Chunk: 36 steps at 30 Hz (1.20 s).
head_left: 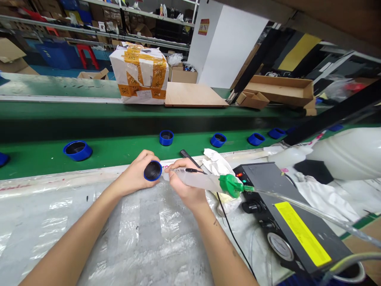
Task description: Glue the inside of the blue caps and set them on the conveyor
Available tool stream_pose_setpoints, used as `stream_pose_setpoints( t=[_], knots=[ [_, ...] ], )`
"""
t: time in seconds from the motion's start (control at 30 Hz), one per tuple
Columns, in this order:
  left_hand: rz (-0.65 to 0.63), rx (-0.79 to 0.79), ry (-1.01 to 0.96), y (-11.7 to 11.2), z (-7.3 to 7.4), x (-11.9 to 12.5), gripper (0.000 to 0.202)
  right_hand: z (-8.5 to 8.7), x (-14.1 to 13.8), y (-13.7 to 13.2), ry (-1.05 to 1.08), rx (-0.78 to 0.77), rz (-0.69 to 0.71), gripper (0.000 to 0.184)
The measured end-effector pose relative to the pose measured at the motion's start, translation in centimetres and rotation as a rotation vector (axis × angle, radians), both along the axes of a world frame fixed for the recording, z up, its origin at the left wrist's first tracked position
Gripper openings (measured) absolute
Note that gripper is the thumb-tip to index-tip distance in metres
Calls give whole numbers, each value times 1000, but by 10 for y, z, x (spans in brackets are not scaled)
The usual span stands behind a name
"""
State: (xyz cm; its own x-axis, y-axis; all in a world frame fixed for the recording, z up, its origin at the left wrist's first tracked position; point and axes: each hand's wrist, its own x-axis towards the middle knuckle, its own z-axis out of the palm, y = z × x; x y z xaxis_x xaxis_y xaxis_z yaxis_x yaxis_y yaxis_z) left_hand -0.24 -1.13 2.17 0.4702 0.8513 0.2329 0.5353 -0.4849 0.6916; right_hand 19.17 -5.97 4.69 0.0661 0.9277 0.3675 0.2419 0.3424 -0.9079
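My left hand [140, 169] is closed around a blue cup-shaped part [152, 171] with a dark inside, its opening tilted toward me. In my right hand [186, 184] is a translucent dispensing syringe [208, 182], lying nearly level. A green cap [230, 185] closes its rear end, where a clear hose [297, 204] leads off to the right. The syringe's front end points at the rim of the blue part, close beside it; whether they touch I cannot tell. A thin black cable runs from near my right hand down across the bench.
Several similar blue parts [166, 138] stand along the green conveyor belt [125, 147] beyond the bench. A dark dispenser unit [285, 214] with a gauge sits at right, beside crumpled white cloth [220, 165] and a large white container [351, 153]. A taped box [141, 75] stands behind the belt.
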Motion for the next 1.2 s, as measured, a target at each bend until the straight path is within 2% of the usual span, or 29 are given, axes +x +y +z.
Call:
stream_pose_setpoints(
  t=[0.63, 1.2],
  knots=[
    [-13, -12, -23, 0, 3, 0, 36, 6, -4, -1, 26, -5, 66, 4],
    [-58, -30, -42, 1, 2, -3, 44, 1, -12, -4, 68, 2, 110, 2]
  ],
)
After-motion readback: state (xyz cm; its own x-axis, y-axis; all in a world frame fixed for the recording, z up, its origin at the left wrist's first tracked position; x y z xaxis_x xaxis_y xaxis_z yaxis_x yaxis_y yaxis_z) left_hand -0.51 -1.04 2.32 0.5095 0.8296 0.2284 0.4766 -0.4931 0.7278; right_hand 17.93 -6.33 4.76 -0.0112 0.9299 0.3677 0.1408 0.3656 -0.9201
